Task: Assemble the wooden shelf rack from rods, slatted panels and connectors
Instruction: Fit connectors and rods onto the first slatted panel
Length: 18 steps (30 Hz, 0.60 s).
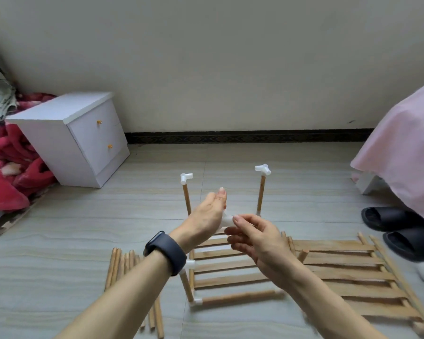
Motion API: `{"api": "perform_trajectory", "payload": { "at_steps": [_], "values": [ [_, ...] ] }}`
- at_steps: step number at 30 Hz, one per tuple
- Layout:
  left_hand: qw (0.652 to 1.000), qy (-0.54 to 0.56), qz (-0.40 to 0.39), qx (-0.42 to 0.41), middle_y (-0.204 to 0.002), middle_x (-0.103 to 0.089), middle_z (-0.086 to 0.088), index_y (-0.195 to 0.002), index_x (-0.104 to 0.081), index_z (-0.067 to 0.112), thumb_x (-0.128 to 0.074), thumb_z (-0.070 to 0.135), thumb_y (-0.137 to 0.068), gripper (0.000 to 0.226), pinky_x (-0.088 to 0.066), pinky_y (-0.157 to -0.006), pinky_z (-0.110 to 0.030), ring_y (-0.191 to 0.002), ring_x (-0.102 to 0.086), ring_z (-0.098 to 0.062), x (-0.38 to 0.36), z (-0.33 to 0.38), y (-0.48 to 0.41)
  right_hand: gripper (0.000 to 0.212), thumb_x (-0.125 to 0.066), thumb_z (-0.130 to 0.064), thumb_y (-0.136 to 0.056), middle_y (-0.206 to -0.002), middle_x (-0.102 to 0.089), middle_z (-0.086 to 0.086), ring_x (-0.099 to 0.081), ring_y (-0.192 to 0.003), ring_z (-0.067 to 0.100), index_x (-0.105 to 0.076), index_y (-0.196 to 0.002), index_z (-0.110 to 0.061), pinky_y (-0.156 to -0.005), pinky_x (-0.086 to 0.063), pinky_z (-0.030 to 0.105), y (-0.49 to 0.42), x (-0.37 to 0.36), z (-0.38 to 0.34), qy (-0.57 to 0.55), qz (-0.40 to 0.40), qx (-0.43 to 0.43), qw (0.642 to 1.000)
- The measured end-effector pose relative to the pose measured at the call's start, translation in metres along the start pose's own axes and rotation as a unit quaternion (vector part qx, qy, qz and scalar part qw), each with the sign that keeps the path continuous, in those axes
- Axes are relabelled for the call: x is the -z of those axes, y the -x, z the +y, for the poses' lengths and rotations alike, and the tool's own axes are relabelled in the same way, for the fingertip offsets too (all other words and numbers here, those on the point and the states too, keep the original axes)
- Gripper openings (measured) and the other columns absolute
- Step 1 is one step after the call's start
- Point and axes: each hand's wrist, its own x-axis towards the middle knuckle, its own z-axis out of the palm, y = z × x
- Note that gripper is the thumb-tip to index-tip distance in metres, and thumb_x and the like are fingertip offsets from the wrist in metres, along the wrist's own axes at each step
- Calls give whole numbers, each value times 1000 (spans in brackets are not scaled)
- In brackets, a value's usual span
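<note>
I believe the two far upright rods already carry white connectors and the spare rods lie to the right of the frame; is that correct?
Not quite: the head view shows the spare rods lying to the left of the frame, not the right. The two far upright rods do carry white connectors.

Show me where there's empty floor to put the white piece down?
Bare floor lies between the nightstand and the loose rods, and behind the upright rods up to the wall. Right is crowded: slatted panels, slippers.

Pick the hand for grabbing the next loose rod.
Left, probably. The loose rods lie on the floor nearer the left hand; the right hand pinches the white connector.
</note>
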Motion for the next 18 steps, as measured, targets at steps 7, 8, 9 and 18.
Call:
{"api": "perform_trajectory", "payload": {
  "at_steps": [7, 8, 9, 18],
  "values": [
    [993, 45, -107, -16, -108, -68, 8, -123, -61, 25, -58, 50, -96, 36, -52, -76, -22, -93, -68, -5, -29, 26, -11, 44, -73, -33, -82, -99, -77, 17, -76, -91, 28, -65, -116, -6, -77, -60, 28, 25, 54, -32, 52, 75, 105, 990],
    [992, 56, -116, -15, -106, -71, 7, -123, -61, 28, -62, 49, -95, 35, -55, -75, -20, -93, -70, -6, -34, 27, -11, 40, -72, -30, -86, -100, -77, 16, -75, -94, 29, -64, -116, -6, -79, -60, 29, 29, 60, -33, 75, 84, 121, 986],
    [990, 71, -123, -17, -103, -74, 6, -123, -62, 29, -66, 45, -94, 33, -56, -73, -20, -92, -72, -7, -39, 27, -11, 35, -70, -26, -90, -101, -77, 15, -75, -96, 29, -63, -117, -6, -80, -61, 30, 31, 65, -32, 85, 90, 131, 984],
    [986, -90, -38, -132, -89, -72, 9, -116, -69, 39, -77, 32, -88, 30, -57, -81, -21, -84, -67, 3, -61, 10, -6, 41, -77, -50, -85, -126, -65, -7, -62, -119, 18, -65, -119, -32, -94, -55, 35, 19, 105, 3, 329, 156, 59, 930]
  ]
}}
